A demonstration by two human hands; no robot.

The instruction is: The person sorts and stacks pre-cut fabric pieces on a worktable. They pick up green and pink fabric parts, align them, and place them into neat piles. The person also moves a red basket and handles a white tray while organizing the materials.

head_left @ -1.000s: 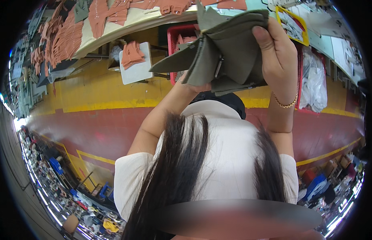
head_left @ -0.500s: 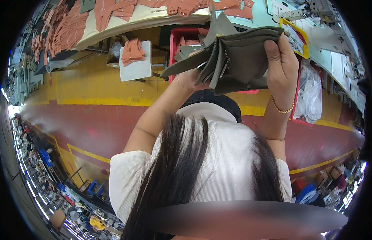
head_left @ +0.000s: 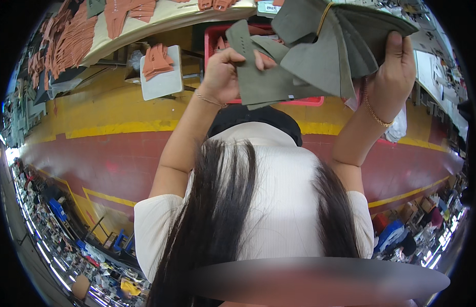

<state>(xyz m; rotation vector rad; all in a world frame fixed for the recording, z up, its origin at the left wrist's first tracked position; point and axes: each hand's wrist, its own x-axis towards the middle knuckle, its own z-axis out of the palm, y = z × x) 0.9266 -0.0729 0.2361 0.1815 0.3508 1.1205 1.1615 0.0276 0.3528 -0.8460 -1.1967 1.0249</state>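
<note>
Since the earlier frames my left hand (head_left: 225,77) has come up from behind the bundle of grey-green cut pieces (head_left: 330,48) and now pinches one long piece (head_left: 253,66) by its edge, peeling it leftward off the stack. Nearest to me, below the bundle, I see my own white ribbed top and long dark hair. My right hand (head_left: 394,82) is clamped on the bundle's right edge, thumb on the front face, fingers wrapped behind, so the pieces fan out leftward. A yellow elastic band (head_left: 324,18) crosses the top of the bundle and seems to bind it.

I judge the work early: one piece is partly pulled free, and the rest of the fan is not yet separated. How many pieces remain I cannot tell.

Just behind the bundle sits a red crate (head_left: 217,38). Left of the bundle, a white board (head_left: 163,82) carries orange cut pieces (head_left: 156,59). Farther beyond it, a pale worktable (head_left: 171,20) holds more orange shapes.
</note>
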